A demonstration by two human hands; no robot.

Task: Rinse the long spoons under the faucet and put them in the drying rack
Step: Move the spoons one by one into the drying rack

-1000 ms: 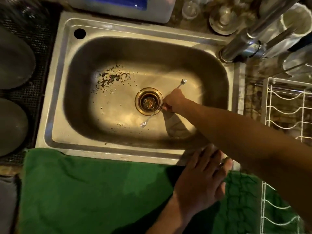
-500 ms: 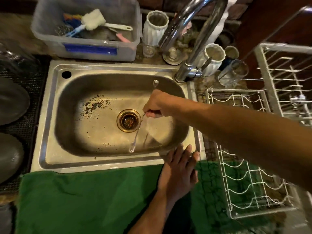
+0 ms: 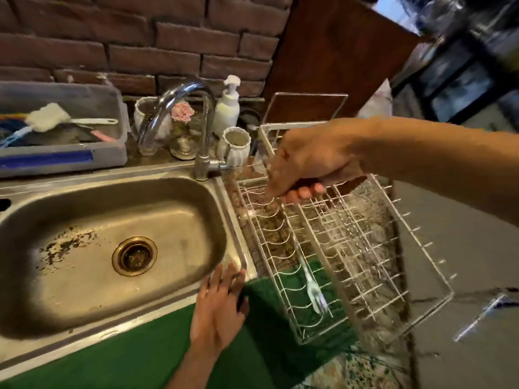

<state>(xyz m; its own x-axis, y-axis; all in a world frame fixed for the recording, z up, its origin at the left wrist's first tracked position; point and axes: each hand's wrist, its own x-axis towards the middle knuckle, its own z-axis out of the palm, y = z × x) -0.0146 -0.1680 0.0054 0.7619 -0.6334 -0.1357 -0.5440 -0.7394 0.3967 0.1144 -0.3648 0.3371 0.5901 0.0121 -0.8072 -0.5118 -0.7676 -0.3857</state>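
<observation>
Right hand (image 3: 311, 161) over the white wire drying rack (image 3: 351, 248), our fingers (image 3: 304, 192) curled closed, whether a spoon is inside we cannot tell | left hand (image 3: 219, 307) flat, fingers spread on the steel sink (image 3: 84, 209) rim beside green cloth (image 3: 126, 357) | blurred pale fork-like utensil (image 3: 313, 287) lies in rack | curved chrome faucet (image 3: 196, 119) behind sink.

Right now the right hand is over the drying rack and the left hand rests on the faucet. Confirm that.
Not quite. The right hand is over the drying rack, but the left hand rests on the sink's front rim, not on the faucet. The head view shows it.
</observation>
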